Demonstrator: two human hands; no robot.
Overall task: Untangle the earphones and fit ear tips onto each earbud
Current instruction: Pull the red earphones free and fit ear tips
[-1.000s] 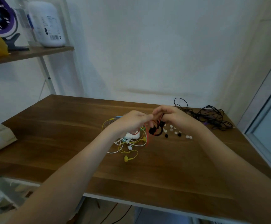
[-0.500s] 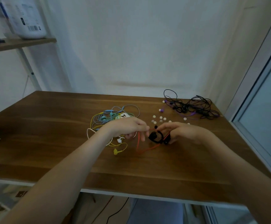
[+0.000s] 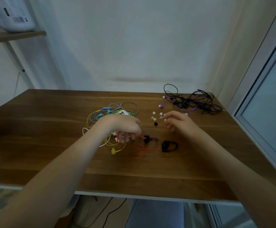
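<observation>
Seemed to be at the ear-tip step rather than the untangling. Had the red earphones (image 3: pixel 140 150) lying on the desk (image 3: pixel 51 137) near the middle, on the near side of the coloured tangle (image 3: pixel 111 111); could not tell under the hand whether their cable was fully clear of that tangle.

Curled the left hand (image 3: pixel 125 127) down over the red cable, fingers closed round it, with the first black earbud (image 3: pixel 148 139) lying on the desk just right of those fingers. Had the hooked black earbud (image 3: pixel 168 146) flat on the desk, a little nearer and further right, touched by neither hand.

Held the right hand (image 3: pixel 178 122) above the desk with fingers loosely spread and gripping nothing plainly, right beside the scattered white ear tips (image 3: pixel 154 113). Could not tell whether the one white tip at the fingertips was touched. Had a single black ear tip (image 3: pixel 156 123) between the two hands, just far of the earbuds.

Called next, in all likelihood, for a fine pinch on one small tip, then for steadying an earbud by its body while pressing the tip's hole squarely over the nozzle. Risked rolling the loose tips away with a careless brush.

Had a black and purple tangle (image 3: pixel 193 102) at the far right, well apart.
</observation>
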